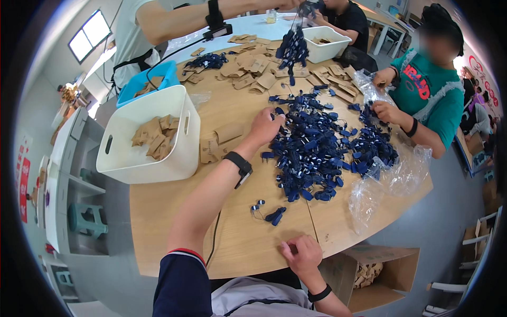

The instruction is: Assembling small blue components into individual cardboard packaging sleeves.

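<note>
Navy corded pieces [309, 158], too many to count, make one main pile on the table [158, 227]; all places below are relative to that pile. Three co-workers: green top [446, 113] right, black top [351, 24] beyond, pale top [127, 45] beyond and left. One open carton [332, 274] nearer, below the table edge. Two white bins: large one [182, 153] left, small one [330, 52] beyond. One blue bin [170, 71] beyond and left. Left hand [265, 127] at its left edge, fingers curled; cannot tell if a piece is pinched. Right hand [304, 254] nearer, at the table edge, half-curled, holding nothing. Smaller navy heaps: one [372, 150] just right, one [207, 61] beyond and left; one bunch [292, 50] hangs beyond. Packets [259, 66], dozens, beyond. One loose piece [275, 216] nearer, beside two beads [257, 205].

Tabletop light wood grain, seam running out from under the pile. Grey floor [127, 238], teal stool [87, 219] and bright window [90, 36] off left.

Bins smooth, rounded corners; packets flat brown paper; plastic bag [364, 203], right, clear and crinkled; pieces tab-shaped, thin-corded; beads shiny, silver-white.
</note>
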The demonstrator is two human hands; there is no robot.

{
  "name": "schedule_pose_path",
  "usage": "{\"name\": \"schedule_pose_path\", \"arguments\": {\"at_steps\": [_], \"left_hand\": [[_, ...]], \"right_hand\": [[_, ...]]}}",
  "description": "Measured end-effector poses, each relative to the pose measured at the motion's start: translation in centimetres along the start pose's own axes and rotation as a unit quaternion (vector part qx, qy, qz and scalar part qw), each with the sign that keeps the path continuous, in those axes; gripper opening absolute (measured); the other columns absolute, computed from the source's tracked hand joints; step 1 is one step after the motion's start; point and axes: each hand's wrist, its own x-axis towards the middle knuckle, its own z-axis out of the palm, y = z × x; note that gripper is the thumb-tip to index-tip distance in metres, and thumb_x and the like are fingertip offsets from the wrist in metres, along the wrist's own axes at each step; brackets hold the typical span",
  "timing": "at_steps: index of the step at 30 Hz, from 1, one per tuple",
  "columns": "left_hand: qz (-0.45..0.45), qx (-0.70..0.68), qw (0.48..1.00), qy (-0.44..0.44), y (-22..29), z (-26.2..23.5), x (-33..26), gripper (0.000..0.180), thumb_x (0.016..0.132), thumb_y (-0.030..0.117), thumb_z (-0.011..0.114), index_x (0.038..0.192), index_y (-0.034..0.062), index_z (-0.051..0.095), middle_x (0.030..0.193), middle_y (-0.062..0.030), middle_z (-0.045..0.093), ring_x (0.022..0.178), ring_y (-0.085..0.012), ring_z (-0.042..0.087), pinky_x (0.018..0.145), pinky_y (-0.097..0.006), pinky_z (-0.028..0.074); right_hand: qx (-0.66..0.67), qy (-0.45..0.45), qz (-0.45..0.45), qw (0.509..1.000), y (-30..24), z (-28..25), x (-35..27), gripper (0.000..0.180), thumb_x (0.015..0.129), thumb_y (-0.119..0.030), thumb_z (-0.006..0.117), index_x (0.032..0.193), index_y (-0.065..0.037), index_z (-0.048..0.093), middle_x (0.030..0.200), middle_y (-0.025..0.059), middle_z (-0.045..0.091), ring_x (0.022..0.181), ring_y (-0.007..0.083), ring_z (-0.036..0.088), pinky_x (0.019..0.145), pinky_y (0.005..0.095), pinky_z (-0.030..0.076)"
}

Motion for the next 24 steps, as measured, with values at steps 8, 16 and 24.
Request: {"name": "schedule_pose_path", "arguments": {"at_steps": [8, 16, 24], "left_hand": [[0.081, -0.012, 0.993, 0.081, 0.5, 5.9, -1.9, 0.057, 0.090, 0.039, 0.056, 0.127, -0.0049, 0.051, 0.131, -0.0234, 0.052, 0.125, -0.0372, 0.047, 0.108, -0.041, 0.034], [0.033, -0.095, 0.994, 0.036, 3.3, 7.4, -3.0, 0.056, 0.092, 0.039, 0.055, 0.126, -0.0061, 0.053, 0.128, -0.0222, 0.054, 0.124, -0.0359, 0.047, 0.108, -0.041, 0.034], [0.067, -0.087, 0.994, 0.006, 2.8, 6.7, -4.0, 0.060, 0.092, 0.039, 0.055, 0.129, -0.0071, 0.048, 0.132, -0.0236, 0.050, 0.126, -0.0371, 0.044, 0.108, -0.041, 0.033]], "right_hand": [[0.004, 0.001, 0.005, 1.000, -0.4, 0.0, -0.1, 0.021, 0.068, -0.012, 0.079, 0.069, -0.009, 0.058, 0.065, 0.0051, 0.054, 0.058, 0.0246, 0.053, 0.052, 0.0356, 0.041], [-0.004, 0.006, 0.006, 1.000, -0.3, 0.1, -0.2, 0.021, 0.068, -0.011, 0.079, 0.070, -0.008, 0.059, 0.065, 0.0060, 0.054, 0.060, 0.0250, 0.054, 0.053, 0.0360, 0.042], [-0.012, 0.021, -0.007, 1.000, -0.3, 0.1, 0.1, 0.020, 0.069, -0.012, 0.079, 0.071, -0.010, 0.060, 0.065, 0.0047, 0.054, 0.059, 0.0240, 0.054, 0.052, 0.0348, 0.042]]}}
